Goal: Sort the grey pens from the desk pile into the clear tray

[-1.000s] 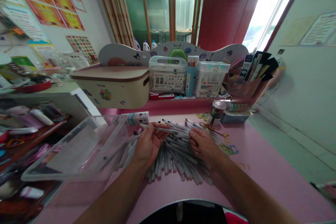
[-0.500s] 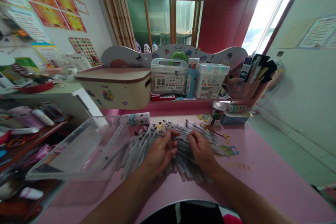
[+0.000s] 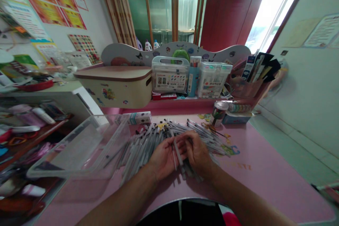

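Observation:
A large pile of slim, translucent grey pens point(image 3: 144, 146) with dark tips is spread over the pink desk. Palm up, my left hand point(image 3: 165, 157) cradles a few loose pens point(image 3: 178, 150) lying across its fingers. My right hand point(image 3: 197, 152) is curled against them from the other side, its fingertips meeting those of the left. Grey pen ends poke out beneath the right hand; how many it grips is hidden. More pens point(image 3: 209, 134) lie fanned out behind it.
At left stands a clear plastic bin point(image 3: 71, 148), with a white carton point(image 3: 139, 117) behind. A lidded cream box point(image 3: 119, 86), marker cases point(image 3: 169, 77) and a pen holder point(image 3: 243, 86) line the back shelf. A jar point(image 3: 219, 113) stands at right.
My two hands have come together from being apart. The left has turned its palm further up, and pens now lie across it. My right hand has shifted left, towards it.

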Motion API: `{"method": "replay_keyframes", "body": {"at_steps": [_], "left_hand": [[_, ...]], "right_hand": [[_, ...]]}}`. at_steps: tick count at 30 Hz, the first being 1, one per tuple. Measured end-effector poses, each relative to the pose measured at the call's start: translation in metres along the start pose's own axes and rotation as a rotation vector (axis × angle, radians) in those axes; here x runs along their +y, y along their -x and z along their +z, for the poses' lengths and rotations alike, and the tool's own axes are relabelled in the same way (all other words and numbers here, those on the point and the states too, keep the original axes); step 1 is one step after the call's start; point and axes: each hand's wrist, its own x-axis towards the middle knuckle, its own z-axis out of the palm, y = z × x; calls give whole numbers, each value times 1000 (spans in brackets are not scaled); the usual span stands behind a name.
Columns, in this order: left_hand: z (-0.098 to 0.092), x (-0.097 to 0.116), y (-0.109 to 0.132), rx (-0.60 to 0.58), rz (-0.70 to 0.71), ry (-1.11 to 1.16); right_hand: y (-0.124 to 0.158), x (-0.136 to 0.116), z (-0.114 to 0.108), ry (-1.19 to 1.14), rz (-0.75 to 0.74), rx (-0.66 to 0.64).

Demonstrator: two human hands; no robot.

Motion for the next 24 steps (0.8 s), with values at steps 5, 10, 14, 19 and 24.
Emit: {"method": "replay_keyframes", "body": {"at_steps": [5,10,14,19,24], "left_hand": [[-3,-2,-4,49,-9,130],[-3,1,-4,30,61,113],[6,11,7,142,91,53],[28,44,39,77,428,-281],[36,100,91,122,800,-737]], "right_hand": [[-3,9,2,222,-129,-146],[-7,16,-7,227,-137,-124],[-15,24,-27,194,-56,79],[-29,40,-50,211,61,186],[-36,46,-57,279,124,-3]]}}
